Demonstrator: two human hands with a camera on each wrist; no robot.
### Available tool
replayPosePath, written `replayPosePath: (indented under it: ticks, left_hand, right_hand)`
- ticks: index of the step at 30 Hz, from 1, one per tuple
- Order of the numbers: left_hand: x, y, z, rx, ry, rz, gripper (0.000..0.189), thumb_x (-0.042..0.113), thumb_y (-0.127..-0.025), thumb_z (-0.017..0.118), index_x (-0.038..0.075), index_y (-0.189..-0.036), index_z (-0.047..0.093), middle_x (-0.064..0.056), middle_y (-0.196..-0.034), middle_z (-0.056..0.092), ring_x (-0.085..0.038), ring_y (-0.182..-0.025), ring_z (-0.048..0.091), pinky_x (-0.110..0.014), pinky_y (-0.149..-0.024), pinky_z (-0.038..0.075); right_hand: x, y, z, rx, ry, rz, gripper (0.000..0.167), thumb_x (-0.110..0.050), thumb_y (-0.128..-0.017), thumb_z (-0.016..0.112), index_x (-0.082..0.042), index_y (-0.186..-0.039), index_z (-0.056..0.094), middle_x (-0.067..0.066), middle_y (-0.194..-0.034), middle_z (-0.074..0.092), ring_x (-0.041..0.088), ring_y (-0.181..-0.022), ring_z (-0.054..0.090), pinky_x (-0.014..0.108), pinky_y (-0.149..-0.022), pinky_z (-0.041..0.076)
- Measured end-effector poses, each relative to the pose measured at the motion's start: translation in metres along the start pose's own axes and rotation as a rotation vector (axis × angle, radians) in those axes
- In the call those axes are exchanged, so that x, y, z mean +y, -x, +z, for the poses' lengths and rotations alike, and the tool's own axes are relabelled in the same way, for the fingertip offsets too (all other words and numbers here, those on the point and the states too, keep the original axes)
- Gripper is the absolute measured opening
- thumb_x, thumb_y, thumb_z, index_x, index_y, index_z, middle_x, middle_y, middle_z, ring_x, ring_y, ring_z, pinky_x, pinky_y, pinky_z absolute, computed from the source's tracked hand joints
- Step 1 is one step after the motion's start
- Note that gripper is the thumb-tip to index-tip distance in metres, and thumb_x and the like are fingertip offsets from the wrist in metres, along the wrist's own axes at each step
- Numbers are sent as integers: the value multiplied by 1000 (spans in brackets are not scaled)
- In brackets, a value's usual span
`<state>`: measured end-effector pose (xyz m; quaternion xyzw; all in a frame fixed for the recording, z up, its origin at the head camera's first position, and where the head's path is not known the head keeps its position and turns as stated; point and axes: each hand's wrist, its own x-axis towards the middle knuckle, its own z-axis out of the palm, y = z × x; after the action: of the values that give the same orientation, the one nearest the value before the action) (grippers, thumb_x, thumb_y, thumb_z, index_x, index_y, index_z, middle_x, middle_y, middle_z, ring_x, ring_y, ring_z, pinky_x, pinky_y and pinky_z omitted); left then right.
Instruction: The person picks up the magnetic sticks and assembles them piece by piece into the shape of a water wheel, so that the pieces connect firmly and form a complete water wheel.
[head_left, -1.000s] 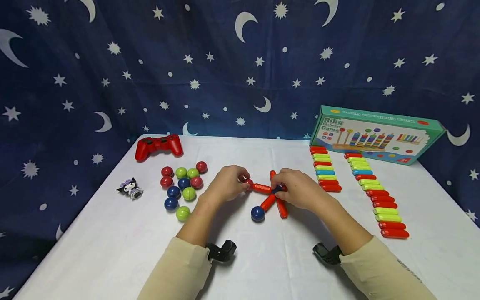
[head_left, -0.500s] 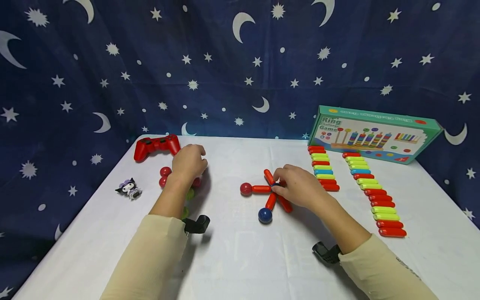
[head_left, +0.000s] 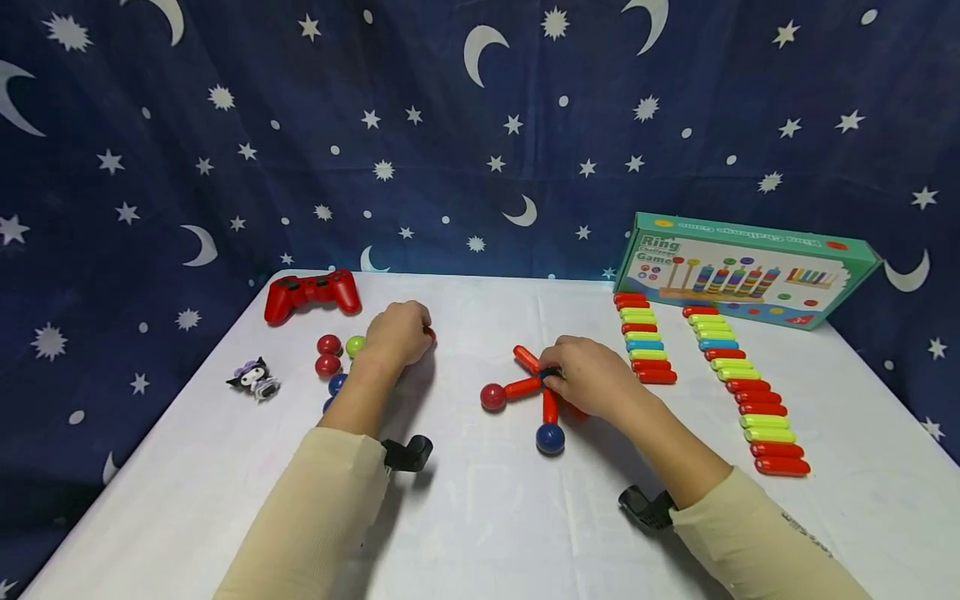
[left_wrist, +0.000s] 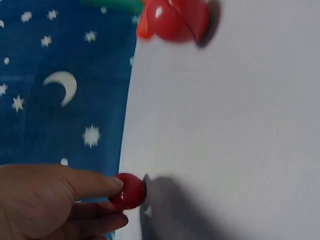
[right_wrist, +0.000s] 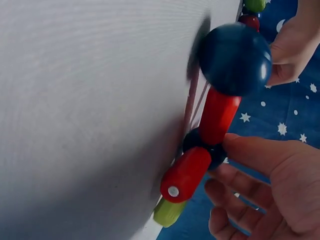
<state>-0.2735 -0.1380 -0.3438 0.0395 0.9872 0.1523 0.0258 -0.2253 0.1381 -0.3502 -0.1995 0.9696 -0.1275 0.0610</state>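
My left hand [head_left: 393, 335] is at the back left of the table, beside a cluster of balls. Its thumb and fingers pinch a shiny red ball [left_wrist: 129, 191]. Mid-table, my right hand [head_left: 592, 375] pinches the dark blue hub ball [right_wrist: 217, 156] of a star-shaped piece, largely covering it in the head view. Red rods [head_left: 522, 388] radiate from that hub. One rod ends in a red ball [head_left: 492, 397], another in a blue ball [head_left: 550, 439]. A bare rod [head_left: 526, 358] points to the back left; another lies partly under my right hand.
Red balls [head_left: 327, 366], a green ball [head_left: 356, 346] and blue ones show left of my left forearm, which hides others. A red game controller [head_left: 312, 295] and a small figurine [head_left: 255, 380] lie farther left. Two columns of coloured rods [head_left: 773, 434] and a green box [head_left: 750, 267] occupy the right.
My left hand left the star piece's red ball, reached to the loose balls, and now has a red one, shifting slightly right. The star piece has turned counterclockwise under my right hand.
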Motion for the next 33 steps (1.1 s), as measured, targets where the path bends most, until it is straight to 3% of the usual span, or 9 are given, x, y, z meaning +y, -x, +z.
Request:
replayPosePath:
  ticks: [5, 10, 17, 33]
  left_hand:
    - [23, 6, 17, -29, 186, 101, 26, 14, -94, 69, 4, -117, 74, -14, -108, 75, -29, -98, 67, -44, -92, 55]
    - [38, 9, 30, -71, 305, 176, 27, 13, -94, 72, 6, -120, 74, -13, -106, 76, -27, -98, 67, -41, -94, 55]
    - [42, 12, 39, -66, 341, 224, 26, 14, -95, 72, 7, -120, 75, -11, -108, 76, -25, -100, 68, -41, -95, 54]
    - [41, 14, 43, -31, 306, 186, 28, 15, -96, 72, 9, -123, 73, -11, -115, 75, -27, -106, 68, -43, -99, 54]
  right_hand:
    - [1, -1, 1, -2, -47, -22, 27, -15, -94, 76, -13, -120, 77, 12, -126, 70, 33, -122, 63, 56, -107, 50]
    - [4, -3, 2, -4, -67, -34, 25, -14, -94, 76, -14, -119, 78, 10, -119, 70, 31, -112, 64, 53, -104, 53]
    - [7, -7, 1, -22, -77, -52, 23, -12, -94, 74, -13, -117, 79, 10, -116, 70, 28, -109, 64, 52, -104, 53]
    - [1, -12, -2, -44, -108, -75, 22, -9, -94, 74, -10, -116, 79, 11, -121, 71, 32, -117, 63, 54, -108, 50]
